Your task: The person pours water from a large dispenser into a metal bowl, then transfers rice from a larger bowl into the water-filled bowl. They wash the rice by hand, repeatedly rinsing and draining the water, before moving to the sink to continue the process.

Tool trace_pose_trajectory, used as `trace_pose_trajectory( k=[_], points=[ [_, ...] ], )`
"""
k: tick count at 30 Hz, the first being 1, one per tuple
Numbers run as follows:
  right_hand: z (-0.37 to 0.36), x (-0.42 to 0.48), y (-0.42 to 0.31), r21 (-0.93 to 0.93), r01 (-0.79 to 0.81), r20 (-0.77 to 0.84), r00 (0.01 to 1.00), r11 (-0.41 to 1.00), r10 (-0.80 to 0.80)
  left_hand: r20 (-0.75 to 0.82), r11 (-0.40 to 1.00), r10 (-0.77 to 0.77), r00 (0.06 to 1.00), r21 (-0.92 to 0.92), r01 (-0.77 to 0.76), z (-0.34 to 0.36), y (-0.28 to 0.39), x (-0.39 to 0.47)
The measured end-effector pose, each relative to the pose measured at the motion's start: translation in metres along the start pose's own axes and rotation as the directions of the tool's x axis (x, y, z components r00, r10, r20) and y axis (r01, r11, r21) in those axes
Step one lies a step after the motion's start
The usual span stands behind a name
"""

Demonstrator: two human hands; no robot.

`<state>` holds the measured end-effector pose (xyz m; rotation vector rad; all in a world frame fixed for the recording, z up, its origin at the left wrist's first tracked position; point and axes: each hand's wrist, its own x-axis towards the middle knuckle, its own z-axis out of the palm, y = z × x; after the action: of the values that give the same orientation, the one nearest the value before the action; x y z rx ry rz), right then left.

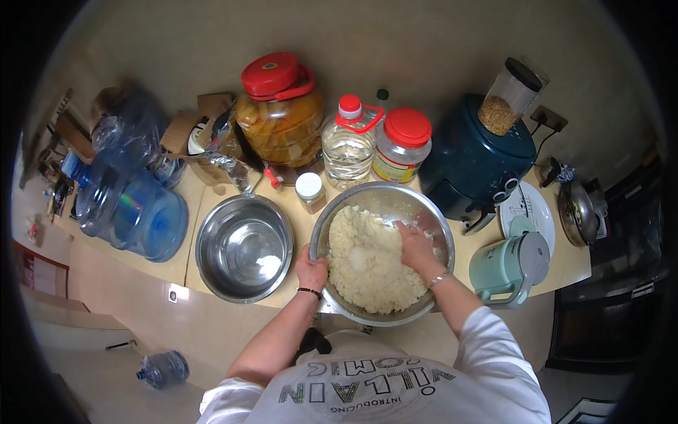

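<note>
A wide stainless steel bowl [447, 233] stands at the counter's front edge, holding a heap of pale, crumbly grain that looks like cooked rice [371, 265]. On the heap lies a small whiter, granular patch [360, 258]. My left hand [311, 271] grips the bowl's left rim, thumb towards the inside. Inside the bowl, my right hand [416, 246] touches the right side of the heap near the wall. Its fingertips are partly hidden, so whether it holds any grain is unclear. A second steel basin [243, 249], with nothing seen in it, sits left of my left hand.
Behind the bowl stand a small white-lidded jar [311, 192], a clear plastic bottle [348, 148], a red-lidded jar [405, 143] and a large jar [280, 122]. Rightward are an air fryer [476, 159] and a green kettle [503, 265]. A blue water jug [132, 206] lies left.
</note>
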<state>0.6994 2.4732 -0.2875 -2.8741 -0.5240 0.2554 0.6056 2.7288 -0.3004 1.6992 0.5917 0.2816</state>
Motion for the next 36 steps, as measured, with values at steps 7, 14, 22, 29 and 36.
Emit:
trace_pose_trajectory(
  k=[7, 14, 22, 29, 36],
  points=[
    [0.005, 0.018, -0.035, 0.359, 0.048, 0.138, 0.985, 0.932, -0.104, -0.003, 0.999, 0.016, 1.000, -0.045, -0.016, 0.007, -0.015, 0.007],
    [-0.030, 0.001, -0.010, 0.391, 0.268, -0.026, 0.959, 0.880, -0.281, -0.028, 0.999, 0.033, 0.999, -0.042, -0.034, -0.002, -0.018, 0.001],
    [0.001, 0.069, -0.048, 0.704, -0.366, 0.399, 0.913, 0.608, 0.087, -0.033, 0.999, 0.011, 0.999, -0.035, -0.012, -0.001, -0.023, 0.001],
    [-0.038, 0.004, -0.012, 0.472, 0.294, 0.391, 0.775, 0.831, -0.496, -0.053, 0.999, 0.037, 0.998, 0.031, -0.035, 0.002, -0.018, 0.000],
    [-0.034, 0.019, 0.042, 0.240, 0.134, 0.397, 0.890, 0.961, -0.223, -0.030, 0.998, 0.045, 0.999, 0.042, -0.043, 0.001, -0.004, -0.003]
  ],
)
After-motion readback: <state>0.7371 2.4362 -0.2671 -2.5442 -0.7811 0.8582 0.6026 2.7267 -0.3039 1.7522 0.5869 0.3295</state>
